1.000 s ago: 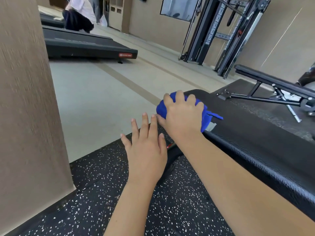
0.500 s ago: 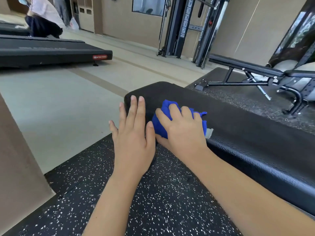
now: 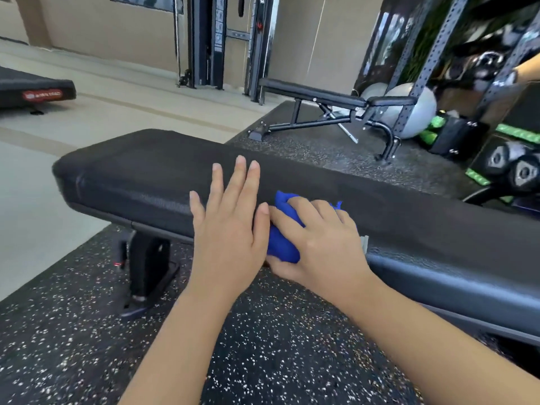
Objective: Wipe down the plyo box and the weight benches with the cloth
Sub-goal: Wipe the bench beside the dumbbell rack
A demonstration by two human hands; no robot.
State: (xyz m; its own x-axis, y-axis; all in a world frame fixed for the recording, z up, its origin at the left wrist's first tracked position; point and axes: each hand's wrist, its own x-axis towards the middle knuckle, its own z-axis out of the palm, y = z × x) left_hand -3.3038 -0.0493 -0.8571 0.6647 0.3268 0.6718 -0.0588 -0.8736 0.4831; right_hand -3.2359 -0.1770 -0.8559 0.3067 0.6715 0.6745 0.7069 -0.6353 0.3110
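A long black padded weight bench (image 3: 131,168) runs from the left to the lower right in front of me. My right hand (image 3: 318,244) is shut on a bunched blue cloth (image 3: 282,244) and presses it against the bench's near side edge. My left hand (image 3: 230,220) lies flat on the pad just left of the cloth, fingers together and stretched out, thumb touching the cloth. A second black adjustable bench (image 3: 315,96) stands further back on the rubber mat. No plyo box is in view.
Black speckled rubber flooring (image 3: 263,361) lies under me. The bench's leg (image 3: 146,267) stands at the lower left. A rack (image 3: 415,62), grey exercise balls (image 3: 415,109) and dumbbells (image 3: 523,171) crowd the right. A cable machine (image 3: 216,39) stands at the back, a treadmill end (image 3: 35,89) at the far left.
My view has swung to the right and the wall at the left has gone out of sight. Both hands have slid along the bench away from its left end, the cloth still pressed on the pad.
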